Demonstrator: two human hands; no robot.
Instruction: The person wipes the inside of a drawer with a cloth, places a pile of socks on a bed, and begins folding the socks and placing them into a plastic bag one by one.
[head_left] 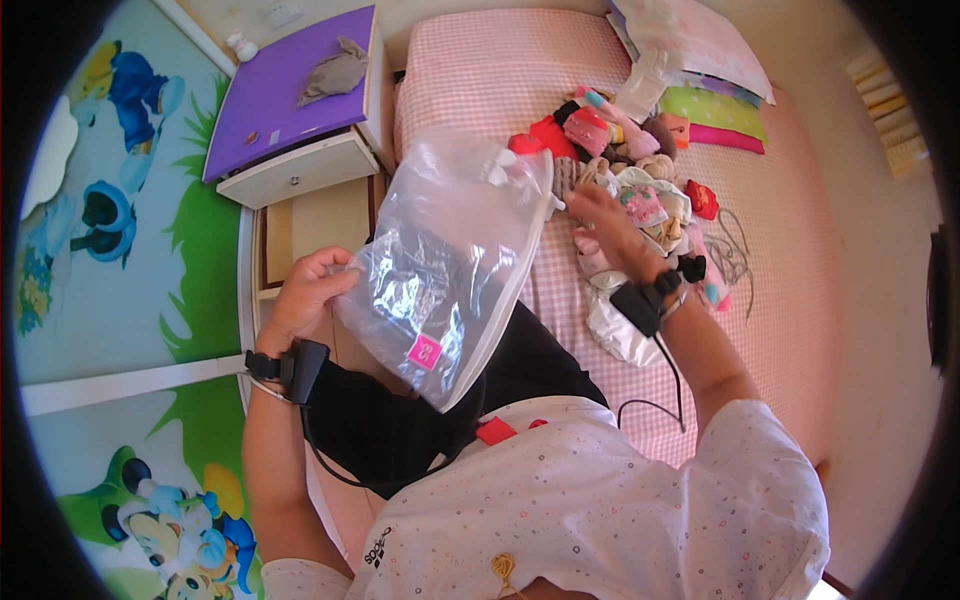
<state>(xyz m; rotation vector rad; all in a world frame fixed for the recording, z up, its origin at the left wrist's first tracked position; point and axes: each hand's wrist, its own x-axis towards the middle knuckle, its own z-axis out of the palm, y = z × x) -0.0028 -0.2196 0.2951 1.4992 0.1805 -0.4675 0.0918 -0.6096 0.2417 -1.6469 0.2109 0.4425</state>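
Filling the upper right, a bed in pink check. Along the left, a mural of cartoon figures in blue and green. Between the two, a purple-topped cabinet. At center, held up over black trousers, a clear bag with a pale strip down its right edge. On the bed, just right of the bag, a heap of small garments in pink, red, white and brown. Beyond the heap, a pale pillow, close to green and magenta cloth. Under the cabinet's purple top, a white drawer, pulled slightly out. At the bag's left edge, the left hand, thumb and fingers pinching the plastic. By the bag's right edge, over the heap's near side, the right hand, fingers stretched out and slightly parted; impossible to tell whether touching bag or heap. Lying on the cabinet, a gray cloth. Strapped just behind both hands, two boxy black devices. At the cabinet's far left corner, a white ornament. Low on the bag, a small pink label.
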